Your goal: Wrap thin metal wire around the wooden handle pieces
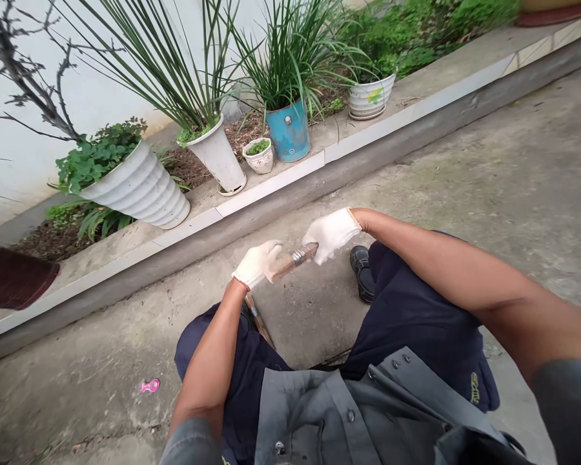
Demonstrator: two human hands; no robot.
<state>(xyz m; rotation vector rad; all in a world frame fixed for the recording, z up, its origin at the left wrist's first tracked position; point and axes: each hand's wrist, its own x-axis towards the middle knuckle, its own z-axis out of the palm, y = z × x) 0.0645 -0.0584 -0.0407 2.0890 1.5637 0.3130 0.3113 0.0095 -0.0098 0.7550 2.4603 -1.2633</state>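
Both my hands wear white gloves and meet in front of my knees. My left hand (256,263) is closed around a short wooden handle (285,265) with a metal ferrule (299,256). My right hand (330,234) pinches the end of that same tool by the ferrule. What lies beyond the ferrule is hidden under the right glove. A second tool with a wooden handle (259,320) rests on the ground beside my left knee. I am crouched in dark trousers, with a black shoe (362,271) showing on the concrete.
A raised concrete kerb (271,187) runs across ahead, carrying a ribbed white pot (140,188), a tall white pot (220,156), a small white pot (259,156), a blue pot (288,132) and a white bowl pot (370,97). A pink scrap (150,385) lies at the lower left.
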